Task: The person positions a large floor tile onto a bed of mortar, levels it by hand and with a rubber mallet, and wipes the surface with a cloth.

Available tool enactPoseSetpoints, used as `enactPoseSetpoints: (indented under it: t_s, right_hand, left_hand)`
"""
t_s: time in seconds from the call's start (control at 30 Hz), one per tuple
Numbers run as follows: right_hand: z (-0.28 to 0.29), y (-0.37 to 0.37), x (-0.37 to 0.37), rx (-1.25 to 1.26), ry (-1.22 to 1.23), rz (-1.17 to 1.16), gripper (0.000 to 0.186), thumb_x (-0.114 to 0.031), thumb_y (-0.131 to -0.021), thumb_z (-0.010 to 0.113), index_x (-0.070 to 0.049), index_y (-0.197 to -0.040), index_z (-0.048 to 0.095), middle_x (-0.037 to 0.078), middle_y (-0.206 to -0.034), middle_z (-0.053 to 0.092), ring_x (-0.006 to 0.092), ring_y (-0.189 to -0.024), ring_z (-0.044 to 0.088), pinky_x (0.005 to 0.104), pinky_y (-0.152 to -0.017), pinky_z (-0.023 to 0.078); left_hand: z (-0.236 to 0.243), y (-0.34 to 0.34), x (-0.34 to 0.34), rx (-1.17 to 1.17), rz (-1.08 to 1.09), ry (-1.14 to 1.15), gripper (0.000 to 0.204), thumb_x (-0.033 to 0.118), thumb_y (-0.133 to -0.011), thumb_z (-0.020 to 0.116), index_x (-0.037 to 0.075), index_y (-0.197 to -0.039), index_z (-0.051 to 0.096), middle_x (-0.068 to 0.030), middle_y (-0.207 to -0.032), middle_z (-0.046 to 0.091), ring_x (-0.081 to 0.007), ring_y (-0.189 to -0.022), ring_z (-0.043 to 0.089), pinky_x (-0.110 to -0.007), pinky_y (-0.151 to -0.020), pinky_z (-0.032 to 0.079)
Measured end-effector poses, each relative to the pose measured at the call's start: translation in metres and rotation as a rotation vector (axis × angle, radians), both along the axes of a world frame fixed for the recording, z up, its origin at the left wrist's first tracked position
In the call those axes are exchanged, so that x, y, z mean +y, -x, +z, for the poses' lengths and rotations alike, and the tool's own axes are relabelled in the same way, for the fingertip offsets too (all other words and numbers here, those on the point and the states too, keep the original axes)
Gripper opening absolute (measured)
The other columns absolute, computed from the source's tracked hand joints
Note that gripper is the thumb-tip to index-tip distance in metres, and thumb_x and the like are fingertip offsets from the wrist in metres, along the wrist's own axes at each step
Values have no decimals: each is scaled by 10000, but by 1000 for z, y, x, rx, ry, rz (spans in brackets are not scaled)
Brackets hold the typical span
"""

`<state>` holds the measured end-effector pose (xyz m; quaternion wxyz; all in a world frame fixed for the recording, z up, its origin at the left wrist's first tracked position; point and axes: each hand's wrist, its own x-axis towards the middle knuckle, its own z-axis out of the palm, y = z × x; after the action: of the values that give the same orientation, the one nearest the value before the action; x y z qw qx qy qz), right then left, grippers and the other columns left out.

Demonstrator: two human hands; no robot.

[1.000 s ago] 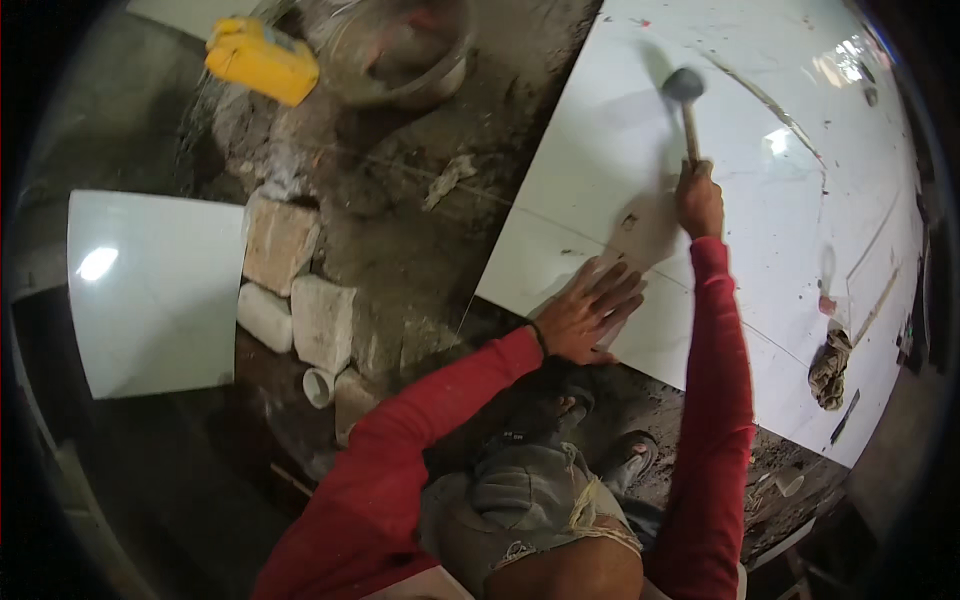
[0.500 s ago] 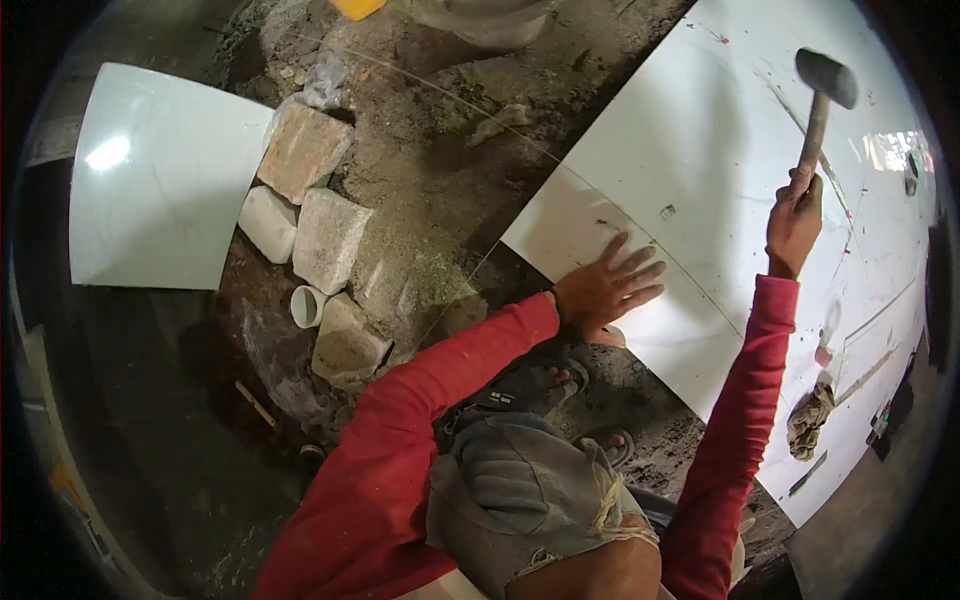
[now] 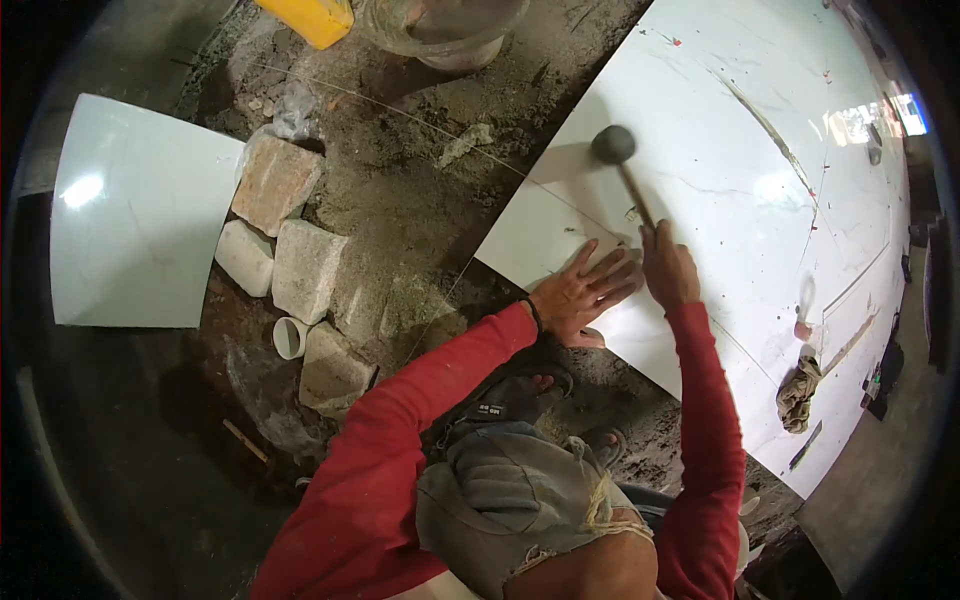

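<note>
Dirt floor (image 3: 405, 210) bears stone blocks (image 3: 310, 268), seemingly a basin (image 3: 465, 57), beside white tiles (image 3: 720, 150)

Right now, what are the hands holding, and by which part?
The right hand holds a dark-headed mallet by its handle, away from the head. The left hand holds nothing; it lies spread on the white tile.

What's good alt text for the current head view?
A person's right hand grips a mallet over white tiles; the left hand rests spread on them, near the edge. Further left are blocks, a white panel and a yellow container.
</note>
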<state>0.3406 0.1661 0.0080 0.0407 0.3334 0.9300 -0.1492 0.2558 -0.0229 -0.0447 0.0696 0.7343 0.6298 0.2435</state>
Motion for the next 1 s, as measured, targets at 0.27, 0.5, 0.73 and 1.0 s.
enactPoseSetpoints:
  t_s: [0.27,0.5,0.73,1.0]
  right_hand:
    - [25,9,-33,429,178,-29,218,-288,-1028,522,-75,-1007,483,240,-652,616,462,-617,628,544,-524,463]
    - [31,18,-41,447,253,-97,209,-274,-1029,519,-67,-1009,502,253,-666,610,489,-660,617,540,-532,447]
    - [38,6,-16,198,184,-87,230,-291,-1022,517,-61,-1031,508,262,-677,612,496,-691,625,563,-576,476]
    - [39,9,-15,145,152,-62,188,-257,-1037,487,-70,-1033,511,245,-700,627,450,-679,645,520,-560,473]
  left_hand:
    - [0,1,-7,16,14,2,1018,739,-744,624,83,-1494,418,-164,-1596,291,-384,-1502,160,-692,-1166,137]
    - [7,6,-23,45,50,35,1004,752,-757,606,87,-1488,428,-146,-1590,294,-373,-1495,160,-676,-1183,116]
    - [4,3,-15,23,38,83,1029,737,-730,640,84,-1494,420,-158,-1584,302,-375,-1505,152,-679,-1178,139]
    - [-1,2,-13,20,39,71,1046,743,-697,660,81,-1478,446,-158,-1584,307,-386,-1494,185,-691,-1168,148]
